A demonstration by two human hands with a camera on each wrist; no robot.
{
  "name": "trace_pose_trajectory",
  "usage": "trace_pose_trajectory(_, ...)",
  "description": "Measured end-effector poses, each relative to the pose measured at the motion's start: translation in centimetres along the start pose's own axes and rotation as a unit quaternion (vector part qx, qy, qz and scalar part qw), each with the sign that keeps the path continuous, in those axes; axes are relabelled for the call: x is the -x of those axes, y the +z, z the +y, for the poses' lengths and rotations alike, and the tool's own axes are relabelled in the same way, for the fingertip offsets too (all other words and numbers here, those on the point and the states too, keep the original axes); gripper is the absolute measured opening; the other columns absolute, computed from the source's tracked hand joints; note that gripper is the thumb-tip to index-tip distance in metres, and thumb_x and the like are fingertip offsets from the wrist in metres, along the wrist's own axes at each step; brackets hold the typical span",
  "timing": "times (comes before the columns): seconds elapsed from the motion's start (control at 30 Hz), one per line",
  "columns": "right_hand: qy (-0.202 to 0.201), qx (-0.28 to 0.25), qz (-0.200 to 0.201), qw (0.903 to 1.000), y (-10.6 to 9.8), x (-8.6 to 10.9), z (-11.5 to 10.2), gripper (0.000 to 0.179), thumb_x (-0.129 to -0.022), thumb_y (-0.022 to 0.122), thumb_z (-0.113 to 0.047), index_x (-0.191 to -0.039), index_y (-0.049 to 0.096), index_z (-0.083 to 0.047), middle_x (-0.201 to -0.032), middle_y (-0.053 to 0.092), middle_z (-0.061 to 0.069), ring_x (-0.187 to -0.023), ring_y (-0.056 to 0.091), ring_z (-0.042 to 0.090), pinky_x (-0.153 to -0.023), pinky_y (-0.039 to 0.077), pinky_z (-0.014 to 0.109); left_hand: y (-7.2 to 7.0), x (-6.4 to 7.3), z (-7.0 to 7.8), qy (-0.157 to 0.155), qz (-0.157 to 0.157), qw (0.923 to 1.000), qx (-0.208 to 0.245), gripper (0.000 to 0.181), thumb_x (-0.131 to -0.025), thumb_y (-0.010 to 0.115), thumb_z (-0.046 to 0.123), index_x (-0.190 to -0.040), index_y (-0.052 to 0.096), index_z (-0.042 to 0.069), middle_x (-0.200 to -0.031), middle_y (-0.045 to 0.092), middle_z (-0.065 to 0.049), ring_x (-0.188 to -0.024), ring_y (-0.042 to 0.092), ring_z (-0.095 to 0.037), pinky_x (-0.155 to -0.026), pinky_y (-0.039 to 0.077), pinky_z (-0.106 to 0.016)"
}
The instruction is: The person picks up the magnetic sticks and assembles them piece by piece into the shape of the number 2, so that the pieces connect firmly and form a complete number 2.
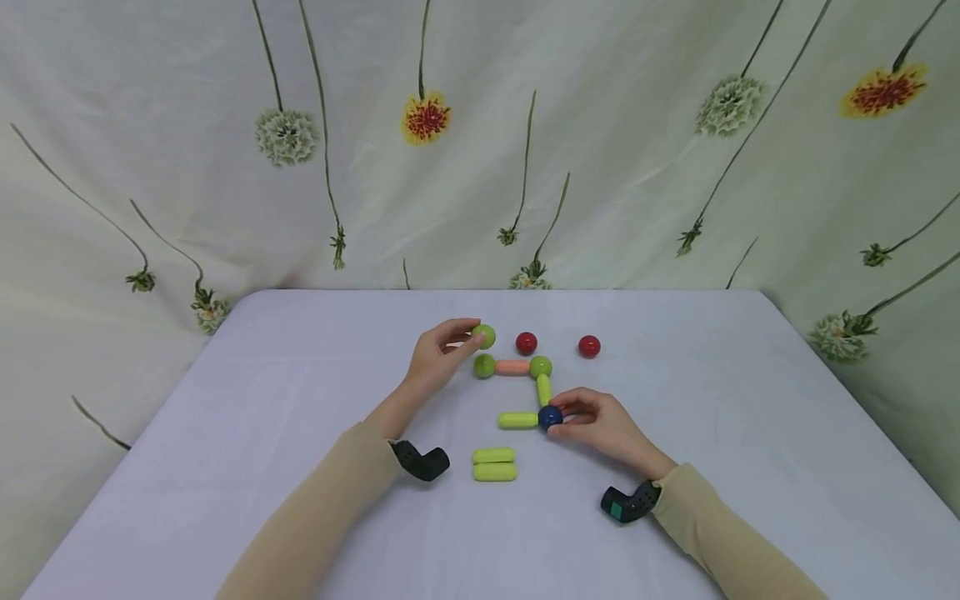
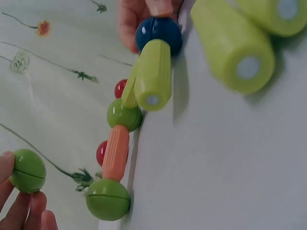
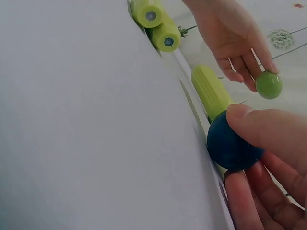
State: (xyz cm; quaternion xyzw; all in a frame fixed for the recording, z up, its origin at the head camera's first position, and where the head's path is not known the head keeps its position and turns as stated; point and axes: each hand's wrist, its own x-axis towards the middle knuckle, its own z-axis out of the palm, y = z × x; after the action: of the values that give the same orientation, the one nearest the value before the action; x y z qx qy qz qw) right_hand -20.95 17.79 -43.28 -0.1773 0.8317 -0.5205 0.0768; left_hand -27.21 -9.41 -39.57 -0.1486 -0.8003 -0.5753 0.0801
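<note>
Between thumb and fingertips my left hand (image 1: 438,354) pinches a loose green ball (image 1: 486,336), held just behind the chain's far left end. My right hand (image 1: 600,421) grips the dark blue ball (image 1: 551,417) at the chain's near corner. From that ball a yellow-green rod (image 1: 517,421) points left, its free end showing a metal disc in the left wrist view. A second yellow-green rod (image 1: 543,390) runs back to a green ball (image 1: 540,367). An orange rod (image 1: 512,367) joins this to another green ball (image 1: 483,366) at the left.
Two loose yellow-green rods (image 1: 494,464) lie side by side in front of the chain. Behind it sit a red ball (image 1: 527,342) and, farther right, another red ball (image 1: 589,347). A flower-printed cloth (image 1: 465,192) hangs beyond the white table (image 1: 300,400).
</note>
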Motion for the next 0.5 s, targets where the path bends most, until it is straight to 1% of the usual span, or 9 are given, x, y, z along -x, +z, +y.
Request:
trace_pose_trajectory(0.07, 0.001, 0.004, 0.003, 1.0000, 0.1, 0.1, -0.3, 0.038, -0.081, 0.075, -0.013, -0.115, 0.062, -0.003, -0.110, 0.062, 0.009, -0.101, 0.058, 0.023, -0.080, 0.049, 0.022, 0.2, 1.0, 0.3, 0.002, 0.005, 0.9999, 0.011, 0.037, -0.089, 0.066, 0.023, -0.121, 0.061, 0.006, -0.119, 0.061, -0.007, -0.105, 0.056, -0.020, -0.087, 0.046, -0.034)
trace_pose_trajectory(0.13, 0.001, 0.009, 0.003, 1.0000, 0.1, 0.2, -1.1, 0.037, -0.081, 0.074, -0.011, -0.115, 0.062, -0.001, -0.110, 0.062, 0.011, -0.101, 0.058, 0.026, -0.080, 0.049, 0.024, 0.3, 1.9, 0.7, 0.001, 0.005, 0.9996, 0.028, 0.038, -0.089, 0.066, 0.021, -0.123, 0.059, 0.004, -0.121, 0.060, -0.009, -0.107, 0.056, -0.022, -0.088, 0.046, -0.031)
trace_pose_trajectory(0.17, 0.002, 0.010, 0.004, 0.9999, 0.1, 0.4, -1.5, 0.037, -0.081, 0.073, -0.010, -0.115, 0.062, 0.000, -0.109, 0.062, 0.011, -0.102, 0.058, 0.026, -0.081, 0.049, 0.024, 0.4, 2.5, 1.2, -0.006, 0.003, 0.9992, 0.039, 0.038, -0.089, 0.066, 0.018, -0.123, 0.058, 0.003, -0.122, 0.059, -0.011, -0.107, 0.056, -0.024, -0.089, 0.046, -0.031)
trace_pose_trajectory(0.27, 0.001, 0.013, 0.003, 0.9999, 0.0, 0.8, -3.1, 0.036, -0.082, 0.072, -0.008, -0.114, 0.062, 0.002, -0.109, 0.062, 0.013, -0.102, 0.057, 0.028, -0.081, 0.049, 0.025, 0.3, 4.1, 2.7, -0.021, -0.006, 0.9980, 0.059, 0.038, -0.089, 0.065, 0.011, -0.124, 0.056, -0.002, -0.124, 0.057, -0.017, -0.108, 0.056, -0.029, -0.086, 0.047, -0.024)
trace_pose_trajectory(0.37, 0.003, 0.012, 0.004, 0.9999, -0.1, 1.1, -3.8, 0.036, -0.082, 0.072, -0.008, -0.115, 0.062, 0.002, -0.109, 0.062, 0.013, -0.102, 0.057, 0.028, -0.081, 0.049, 0.026, 0.5, 5.4, 2.7, -0.027, -0.015, 0.9971, 0.070, 0.037, -0.090, 0.064, 0.009, -0.124, 0.055, -0.004, -0.124, 0.057, -0.018, -0.105, 0.057, -0.030, -0.083, 0.048, -0.020)
trace_pose_trajectory(0.4, 0.003, 0.011, 0.005, 0.9999, -0.1, 1.1, -3.9, 0.036, -0.082, 0.072, -0.008, -0.115, 0.062, 0.002, -0.109, 0.062, 0.013, -0.102, 0.057, 0.028, -0.081, 0.049, 0.026, 0.7, 5.7, 2.3, -0.026, -0.018, 0.9969, 0.072, 0.037, -0.090, 0.064, 0.009, -0.124, 0.056, -0.003, -0.123, 0.057, -0.017, -0.104, 0.058, -0.029, -0.081, 0.048, -0.019)
trace_pose_trajectory(0.5, 0.003, 0.013, 0.007, 0.9999, -0.2, 1.1, -3.9, 0.036, -0.082, 0.072, -0.008, -0.115, 0.062, 0.002, -0.109, 0.062, 0.013, -0.102, 0.058, 0.027, -0.082, 0.049, 0.028, 1.1, 6.4, 0.6, -0.028, -0.029, 0.9964, 0.075, 0.038, -0.090, 0.065, 0.014, -0.124, 0.056, -0.001, -0.122, 0.058, -0.013, -0.101, 0.059, -0.024, -0.080, 0.048, -0.020)
